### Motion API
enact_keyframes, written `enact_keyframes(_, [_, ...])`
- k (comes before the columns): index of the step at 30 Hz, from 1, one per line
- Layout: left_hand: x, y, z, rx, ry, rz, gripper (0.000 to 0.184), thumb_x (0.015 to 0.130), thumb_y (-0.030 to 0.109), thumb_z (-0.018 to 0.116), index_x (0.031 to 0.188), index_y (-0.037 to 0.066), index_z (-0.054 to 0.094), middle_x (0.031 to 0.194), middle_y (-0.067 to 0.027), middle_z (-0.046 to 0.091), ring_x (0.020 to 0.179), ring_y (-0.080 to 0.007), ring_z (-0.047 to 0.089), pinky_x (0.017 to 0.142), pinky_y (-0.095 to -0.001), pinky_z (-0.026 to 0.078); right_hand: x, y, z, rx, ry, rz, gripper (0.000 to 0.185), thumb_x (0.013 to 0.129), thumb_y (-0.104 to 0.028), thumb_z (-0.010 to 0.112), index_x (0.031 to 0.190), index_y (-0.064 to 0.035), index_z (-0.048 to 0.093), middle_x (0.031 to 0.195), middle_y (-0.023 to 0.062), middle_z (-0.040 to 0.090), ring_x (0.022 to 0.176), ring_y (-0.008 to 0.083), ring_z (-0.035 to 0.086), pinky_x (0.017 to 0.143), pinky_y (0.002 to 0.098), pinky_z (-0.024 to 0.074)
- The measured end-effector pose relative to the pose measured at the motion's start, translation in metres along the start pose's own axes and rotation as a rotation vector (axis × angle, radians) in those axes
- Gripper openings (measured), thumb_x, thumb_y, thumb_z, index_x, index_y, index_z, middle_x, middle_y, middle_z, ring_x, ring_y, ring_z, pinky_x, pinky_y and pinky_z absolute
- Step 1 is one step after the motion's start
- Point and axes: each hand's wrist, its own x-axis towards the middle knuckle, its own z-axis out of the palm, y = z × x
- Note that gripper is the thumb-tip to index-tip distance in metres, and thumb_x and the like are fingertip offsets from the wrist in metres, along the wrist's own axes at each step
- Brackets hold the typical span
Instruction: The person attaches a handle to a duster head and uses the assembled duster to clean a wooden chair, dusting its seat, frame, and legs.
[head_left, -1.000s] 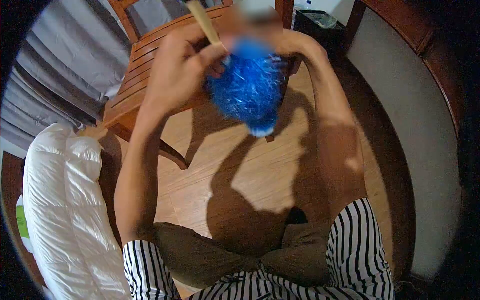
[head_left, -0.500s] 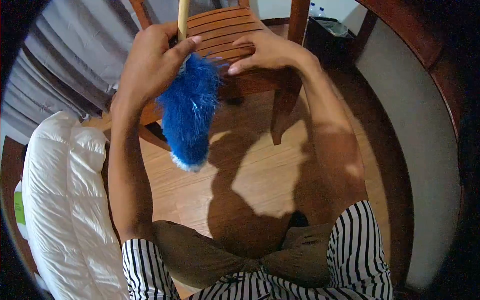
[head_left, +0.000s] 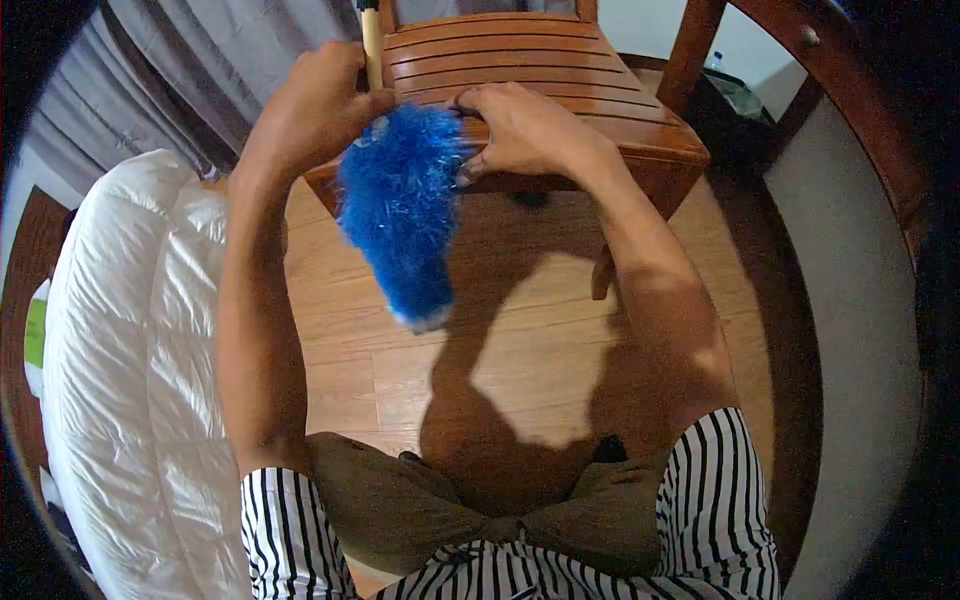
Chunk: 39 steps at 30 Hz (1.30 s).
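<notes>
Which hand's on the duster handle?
Left hand, closed round the pale handle; the right hand is off it, open beside the blue head.

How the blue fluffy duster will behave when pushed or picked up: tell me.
Its blue head will probably squash softly, as its surface is all fine, loose strands. The pale handle looks straight and slim, so that part should stay stiff. The whole is likely light for its bulk, since much of that appears to be fluff.

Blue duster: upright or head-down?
Head-down: the left hand grips its pale handle above, and the fluffy blue head hangs below.
</notes>
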Motion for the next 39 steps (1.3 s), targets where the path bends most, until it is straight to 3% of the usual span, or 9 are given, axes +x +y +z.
enact_keyframes(4, [-0.012, -0.014, -0.014, -0.026, -0.036, -0.037, 0.021, 0.090, 0.014, 0.072, 0.099, -0.002, 0.064, 0.077, -0.0085, 0.068, 0.062, -0.0158, 0.065, 0.058, -0.0318, 0.052, 0.001, -0.008, 0.010, -0.045, 0.140, -0.060, 0.077, 0.067, -0.038, 0.090, 0.127, 0.0027, 0.063, 0.123, 0.0248, 0.068, 0.116, 0.0405, 0.064, 0.104, 0.0461, 0.0502])
enact_keyframes(7, [-0.024, -0.016, -0.017, -0.424, -0.034, -0.050, 0.019, 0.089, 0.012, 0.072, 0.100, -0.003, 0.067, 0.071, -0.0100, 0.067, 0.061, -0.0170, 0.067, 0.057, -0.0325, 0.053, 0.002, -0.015, 0.005, -0.016, 0.066, -0.027, 0.079, 0.066, -0.038, 0.091, 0.129, 0.0018, 0.062, 0.124, 0.0245, 0.067, 0.118, 0.0400, 0.064, 0.104, 0.0460, 0.0501])
enact_keyframes(10, [-0.030, -0.015, -0.007, -0.595, -0.010, -0.016, 0.020, 0.092, 0.010, 0.072, 0.105, -0.001, 0.063, 0.073, -0.0051, 0.064, 0.060, -0.0133, 0.063, 0.054, -0.0291, 0.051, -0.002, -0.013, 0.016, -0.006, 0.065, -0.036, 0.081, 0.065, -0.039, 0.091, 0.130, 0.0009, 0.062, 0.126, 0.0240, 0.067, 0.119, 0.0397, 0.064, 0.104, 0.0460, 0.0502])
enact_keyframes(19, [-0.058, -0.024, 0.010, -0.143, -0.096, 0.069, 0.019, 0.089, 0.010, 0.073, 0.097, 0.001, 0.059, 0.075, -0.0026, 0.062, 0.060, -0.0117, 0.059, 0.054, -0.0280, 0.048, -0.053, -0.047, 0.037, 0.003, 0.096, 0.039, 0.089, 0.067, -0.043, 0.090, 0.137, 0.0009, 0.057, 0.131, 0.0243, 0.064, 0.126, 0.0414, 0.058, 0.109, 0.0472, 0.0464])
enact_keyframes(22, [-0.064, -0.017, 0.004, -0.191, -0.116, 0.071, 0.017, 0.090, 0.013, 0.074, 0.092, 0.003, 0.061, 0.073, -0.0012, 0.061, 0.061, -0.0094, 0.058, 0.053, -0.0267, 0.046, -0.055, -0.052, 0.034, -0.003, 0.088, 0.052, 0.089, 0.067, -0.042, 0.091, 0.137, 0.0026, 0.056, 0.133, 0.0239, 0.063, 0.128, 0.0406, 0.057, 0.110, 0.0472, 0.0452])
enact_keyframes(29, [-0.068, -0.013, -0.006, -0.563, -0.026, 0.019, 0.019, 0.090, 0.019, 0.077, 0.094, 0.006, 0.064, 0.076, 0.0011, 0.065, 0.060, -0.0071, 0.059, 0.052, -0.0226, 0.045, -0.050, -0.051, 0.032, -0.001, 0.088, 0.029, 0.080, 0.069, -0.038, 0.089, 0.135, -0.0039, 0.059, 0.130, 0.0230, 0.064, 0.126, 0.0405, 0.058, 0.109, 0.0474, 0.0461])
enact_keyframes(34, [-0.068, -0.013, 0.002, -0.414, -0.092, 0.063, 0.021, 0.089, 0.020, 0.078, 0.093, 0.005, 0.066, 0.079, -0.0007, 0.067, 0.063, -0.0084, 0.062, 0.057, -0.0239, 0.048, -0.052, -0.042, 0.046, 0.029, 0.098, -0.009, 0.077, 0.068, -0.033, 0.088, 0.135, -0.0049, 0.060, 0.130, 0.0226, 0.065, 0.124, 0.0404, 0.059, 0.108, 0.0478, 0.0468])
enact_keyframes(39, [-0.072, -0.016, 0.001, -0.213, -0.144, 0.130, 0.022, 0.087, 0.019, 0.079, 0.094, 0.002, 0.066, 0.078, -0.0012, 0.067, 0.067, -0.0101, 0.064, 0.059, -0.0249, 0.049, -0.058, -0.048, 0.050, 0.009, 0.113, 0.048, 0.081, 0.067, -0.036, 0.090, 0.135, -0.0038, 0.059, 0.130, 0.0227, 0.065, 0.125, 0.0398, 0.059, 0.108, 0.0473, 0.0467])
